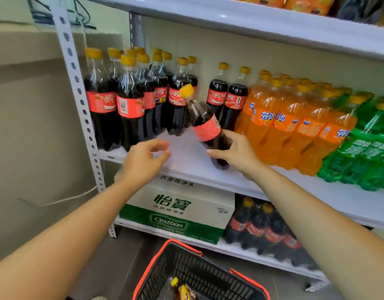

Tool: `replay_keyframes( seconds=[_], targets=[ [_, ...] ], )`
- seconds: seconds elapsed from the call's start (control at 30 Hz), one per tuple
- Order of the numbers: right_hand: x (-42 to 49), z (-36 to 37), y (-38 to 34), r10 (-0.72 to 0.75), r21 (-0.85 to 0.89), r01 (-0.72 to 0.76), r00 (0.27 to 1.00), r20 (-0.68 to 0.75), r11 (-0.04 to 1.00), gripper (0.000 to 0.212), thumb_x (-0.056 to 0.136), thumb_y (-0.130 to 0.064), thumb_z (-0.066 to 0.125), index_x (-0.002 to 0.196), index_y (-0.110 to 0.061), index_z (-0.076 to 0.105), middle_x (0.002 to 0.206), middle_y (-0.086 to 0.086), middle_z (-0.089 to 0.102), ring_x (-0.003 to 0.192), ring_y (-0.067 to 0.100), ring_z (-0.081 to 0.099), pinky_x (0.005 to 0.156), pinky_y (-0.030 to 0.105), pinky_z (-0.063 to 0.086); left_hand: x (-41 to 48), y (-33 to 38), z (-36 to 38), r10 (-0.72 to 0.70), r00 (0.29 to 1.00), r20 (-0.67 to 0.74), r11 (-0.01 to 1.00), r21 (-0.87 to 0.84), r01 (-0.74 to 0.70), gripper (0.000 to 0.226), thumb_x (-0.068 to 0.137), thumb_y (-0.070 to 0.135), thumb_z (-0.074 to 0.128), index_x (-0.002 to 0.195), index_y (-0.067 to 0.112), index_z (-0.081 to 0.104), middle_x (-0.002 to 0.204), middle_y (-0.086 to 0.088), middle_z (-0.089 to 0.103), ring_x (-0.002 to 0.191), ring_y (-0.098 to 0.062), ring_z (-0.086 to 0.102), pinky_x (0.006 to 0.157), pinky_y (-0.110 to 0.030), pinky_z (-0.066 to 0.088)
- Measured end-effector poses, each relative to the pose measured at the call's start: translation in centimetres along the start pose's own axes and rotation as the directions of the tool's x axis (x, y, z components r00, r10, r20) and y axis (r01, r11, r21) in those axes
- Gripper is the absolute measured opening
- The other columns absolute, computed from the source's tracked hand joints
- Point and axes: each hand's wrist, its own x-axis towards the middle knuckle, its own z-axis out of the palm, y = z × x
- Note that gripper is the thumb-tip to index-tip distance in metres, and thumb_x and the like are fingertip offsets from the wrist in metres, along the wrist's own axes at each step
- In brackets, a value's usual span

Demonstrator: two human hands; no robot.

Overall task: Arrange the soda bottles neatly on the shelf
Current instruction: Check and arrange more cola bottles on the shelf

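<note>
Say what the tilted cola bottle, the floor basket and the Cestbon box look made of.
The tilted cola bottle: clear glossy plastic, dark drink showing through. The basket: likely moulded plastic, matte black lattice, red rim. The box: probably printed cardboard, flat faces.

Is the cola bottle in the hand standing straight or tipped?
Tipped: the cola bottle leans left, gripped near its base by the right hand.

White shelf (186,156), cola bottles (130,109) left, orange sodas (284,124) middle, green sodas (360,152) right
</note>
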Motion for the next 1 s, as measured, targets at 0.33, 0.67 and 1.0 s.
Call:
replay_keyframes(
  seconds=[0.33,0.67,1.0],
  targets=[
    [8.1,9.3,-0.2,0.1,0.216,-0.075,0.989,-0.107,0.973,0.035,0.078,-0.026,0.088,0.105,-0.016,0.069,0.092,-0.011,0.069,0.081,-0.003,0.063,0.068,0.013,0.046,-0.4,-2.3,1.2,0.128,0.991,0.028,0.939,0.317,-0.131,0.029,0.089,0.047,0.075,0.107,0.025,0.08,0.12,0.005,0.072,0.109,-0.024,0.055,0.094,-0.036,0.043],
    [11.2,11.0,-0.6,0.03,0.047,-0.025,0.993,-0.115,0.999,0.036,0.074,-0.033,0.09,0.093,-0.013,0.068,0.073,-0.012,0.066,0.058,-0.015,0.06,0.056,0.008,0.043,-0.3,-2.7,1.2,0.165,0.986,0.035,0.926,0.337,-0.167,0.03,0.088,0.051,0.074,0.106,0.027,0.079,0.117,0.006,0.072,0.105,-0.021,0.056,0.09,-0.034,0.043],
    [12.1,2.4,3.2,0.171,0.006,-0.179,0.926,-0.337,0.984,0.042,0.085,-0.003,0.074,0.125,-0.004,0.064,0.122,0.013,0.068,0.101,0.02,0.065,0.093,0.036,0.056,4.8,1.6,5.0,0.053,0.997,0.064,0.994,0.093,-0.059,0.025,0.092,0.03,0.072,0.115,0.021,0.076,0.112,0.003,0.076,0.105,-0.017,0.068,0.091,-0.028,0.051]
  ],
)
